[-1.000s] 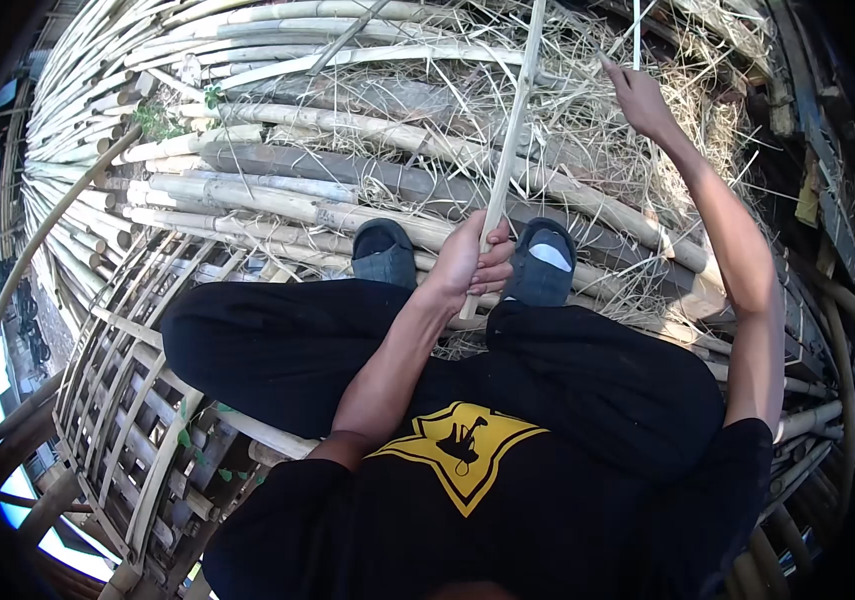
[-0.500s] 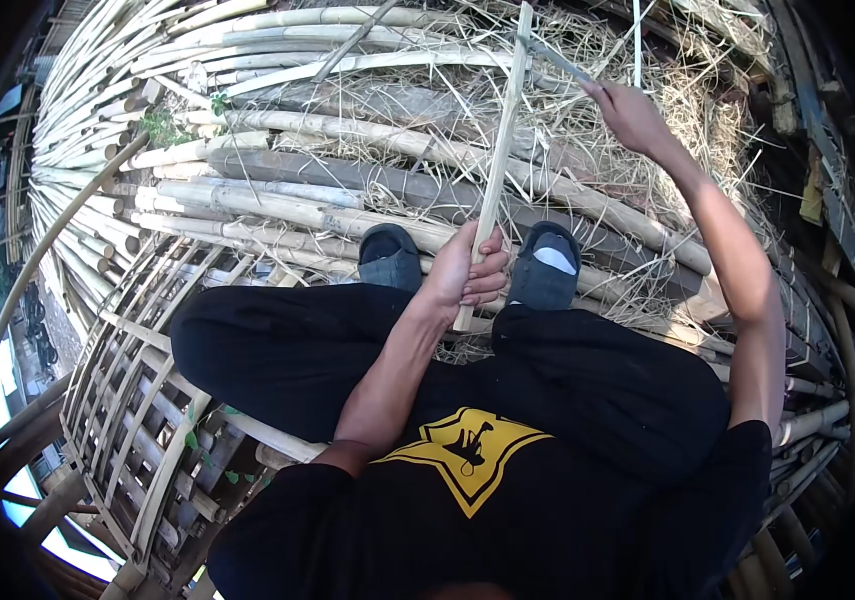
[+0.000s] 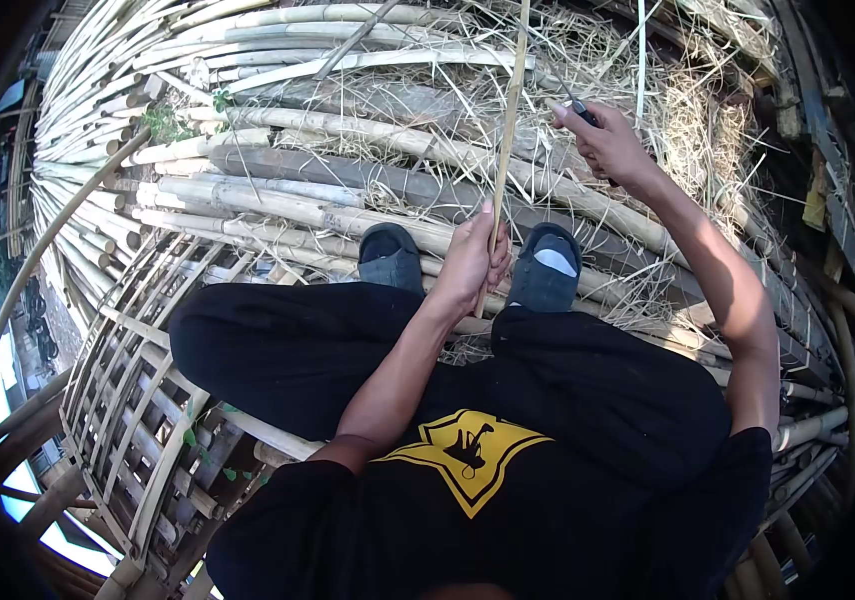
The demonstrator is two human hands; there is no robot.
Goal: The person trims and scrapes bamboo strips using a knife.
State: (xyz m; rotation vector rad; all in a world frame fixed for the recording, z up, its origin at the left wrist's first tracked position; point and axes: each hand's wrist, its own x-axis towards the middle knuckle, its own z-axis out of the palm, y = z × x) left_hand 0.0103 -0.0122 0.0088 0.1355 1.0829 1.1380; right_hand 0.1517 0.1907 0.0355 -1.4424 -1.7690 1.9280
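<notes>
My left hand (image 3: 475,258) is closed around the lower part of a long bamboo strip (image 3: 511,120), which stands up and away from me between my feet with its narrow edge toward me. The strip's far end runs out at the top of the view. To its right, my right hand (image 3: 610,145) grips a knife (image 3: 578,107) by its dark handle. The knife's thin blade points up and left, hard to make out against the shavings, and I cannot tell whether it touches the strip.
Bamboo poles (image 3: 288,205) lie in rows ahead and to the left. Pale shavings (image 3: 688,130) cover the ground at right. A woven bamboo lattice (image 3: 138,400) lies at left. My sandals (image 3: 391,258) rest on the poles.
My right hand has come down and nearer to me with the knife, away from the strip's top. My left hand has turned the strip from its broad face to its narrow edge.
</notes>
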